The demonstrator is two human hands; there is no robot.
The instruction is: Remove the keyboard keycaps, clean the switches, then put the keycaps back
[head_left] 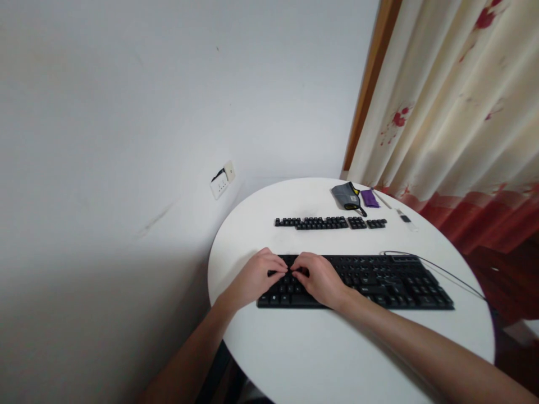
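A black computer keyboard point(374, 280) lies flat on the white round table point(295, 353). My left hand point(256, 275) is over its left end, thumb and fingertips pinched close together. Right beside those tips, my right hand point(318, 275) makes a similar pinch over the same group of keys. Whatever is between the fingertips of either hand is too small and hidden to make out. Behind the keyboard, loose black keycaps point(322, 223) are set out in rows, with small gaps between the groups.
Toward the back right are a grey pouch point(346, 195) with a strap, a folded purple cloth point(370, 198), a thin stick point(382, 199) and a small clear tube point(406, 219). The keyboard cable point(446, 271) runs off the right edge. A wall borders the left, curtains point(463, 140) the right.
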